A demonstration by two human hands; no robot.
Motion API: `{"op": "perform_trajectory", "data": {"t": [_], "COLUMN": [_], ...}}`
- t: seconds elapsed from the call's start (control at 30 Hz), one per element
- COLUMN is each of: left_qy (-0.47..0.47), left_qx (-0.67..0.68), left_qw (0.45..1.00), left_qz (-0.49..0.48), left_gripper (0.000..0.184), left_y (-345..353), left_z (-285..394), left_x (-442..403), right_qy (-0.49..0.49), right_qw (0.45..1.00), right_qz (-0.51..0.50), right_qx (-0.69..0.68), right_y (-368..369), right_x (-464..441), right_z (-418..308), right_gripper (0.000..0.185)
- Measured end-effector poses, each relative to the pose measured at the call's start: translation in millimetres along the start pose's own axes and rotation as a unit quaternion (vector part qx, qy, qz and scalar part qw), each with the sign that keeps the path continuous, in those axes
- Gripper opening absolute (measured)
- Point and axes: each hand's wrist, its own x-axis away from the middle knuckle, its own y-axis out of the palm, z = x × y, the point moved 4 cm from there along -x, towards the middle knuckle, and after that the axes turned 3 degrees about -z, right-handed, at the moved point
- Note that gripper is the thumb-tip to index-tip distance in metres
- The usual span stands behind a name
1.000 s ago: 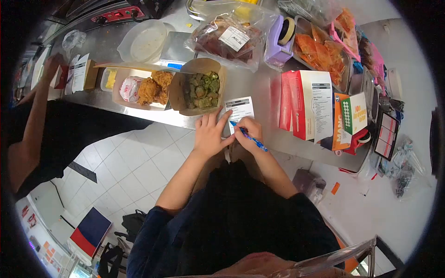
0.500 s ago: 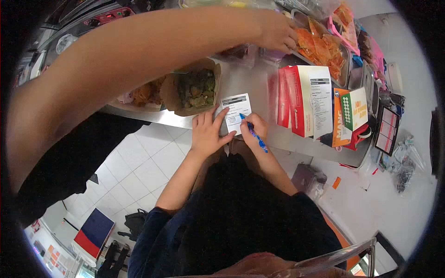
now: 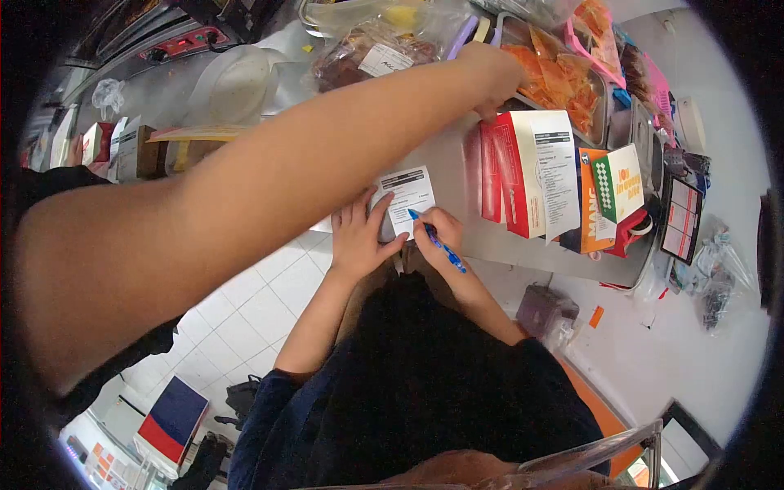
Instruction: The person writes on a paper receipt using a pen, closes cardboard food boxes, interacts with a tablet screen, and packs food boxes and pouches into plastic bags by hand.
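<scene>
A printed receipt (image 3: 412, 189) lies on the metal counter in front of me. My left hand (image 3: 359, 237) rests along its left edge, fingers spread and lying flat on paper and counter. In my right hand (image 3: 438, 231) is a blue pen (image 3: 445, 248), its tip touching the lower part of the receipt. To the right of my hands stand red and cream cartons (image 3: 523, 175) with another printed receipt (image 3: 557, 175) on the front one.
Another person's arm (image 3: 327, 139) crosses above the counter, its hand (image 3: 494, 77) beside a metal tray (image 3: 606, 122) of orange flat packets. Orange and green-white boxes (image 3: 618, 184) and a tablet (image 3: 682, 219) stand farther right. A bag of dark contents (image 3: 359, 57) lies at the back.
The other person's arm has come lower across the view, and the open food boxes at left no longer show. My pen tip has moved slightly down the receipt.
</scene>
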Motion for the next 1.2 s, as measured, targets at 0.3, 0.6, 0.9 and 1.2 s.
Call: {"op": "perform_trajectory", "data": {"t": [0.3, 0.6, 0.9, 1.2], "left_qy": [-0.004, 0.000, -0.005, 0.001], "left_qx": [0.031, 0.006, 0.020, 0.017], "left_qw": [1.000, 1.000, 1.000, 1.000], "left_qz": [-0.003, 0.005, -0.001, 0.015], "left_gripper": [0.072, 0.071, 0.073, 0.073], "left_y": [3.6, 9.4, -0.2, -4.3], "left_z": [1.6, -4.7, 1.0, 5.0], "left_x": [-0.1, 1.7, 0.6, -1.0], "right_qy": [0.050, 0.024, 0.039, 0.046], "right_qw": [0.996, 0.994, 0.998, 0.998], "right_qz": [0.043, 0.070, -0.005, 0.033], "right_qx": [0.054, -0.077, -0.057, -0.008], "right_y": [-14.4, 7.0, 19.7, 9.0], "right_x": [-2.3, 10.9, 9.7, 5.1], "right_z": [9.5, -5.0, -7.7, -14.2], "right_gripper": [0.010, 0.012, 0.013, 0.011]}}
